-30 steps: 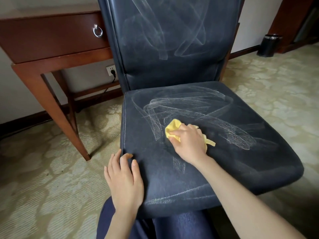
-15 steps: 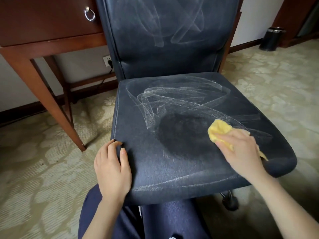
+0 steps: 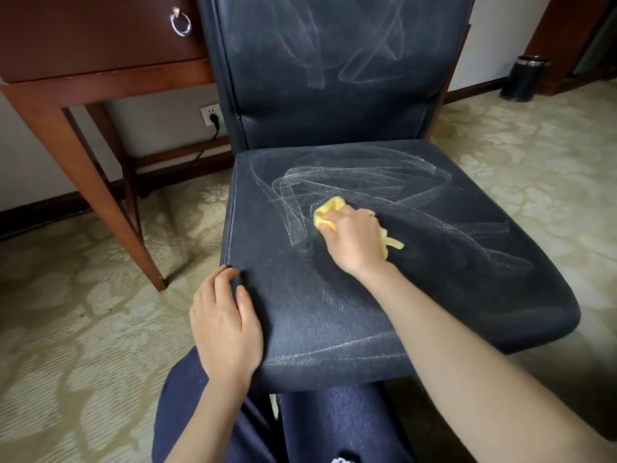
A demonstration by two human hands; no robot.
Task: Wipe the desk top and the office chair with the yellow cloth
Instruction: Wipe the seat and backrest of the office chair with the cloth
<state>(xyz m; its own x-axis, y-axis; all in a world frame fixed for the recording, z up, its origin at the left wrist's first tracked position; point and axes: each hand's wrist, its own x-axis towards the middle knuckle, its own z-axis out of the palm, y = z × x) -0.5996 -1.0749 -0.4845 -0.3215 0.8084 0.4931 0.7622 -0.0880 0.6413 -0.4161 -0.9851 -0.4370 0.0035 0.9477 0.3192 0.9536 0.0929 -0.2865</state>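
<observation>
The dark blue office chair [image 3: 450, 282] faces me, with white streaks across its seat and its backrest. My right hand [image 3: 354, 238] presses the crumpled yellow cloth [image 3: 329, 212] flat onto the middle of the seat, with cloth ends showing at both sides of the hand. My left hand [image 3: 227, 322] rests on the seat's front left corner, fingers curled over the edge seam. The wooden desk [image 3: 93, 78] stands to the left behind the chair; only its drawer front, apron and legs show, its top is out of view.
A drawer with a metal ring pull [image 3: 180, 23] is at upper left. A wall socket with a plug [image 3: 212, 116] sits under the desk. A black bin [image 3: 524, 78] stands at the far right on the patterned carpet. My dark trousers fill the bottom.
My right hand swept the cloth from the seat's middle to the right side, then back to the middle. A patch of the seat now looks darker. The left hand stayed on the corner.
</observation>
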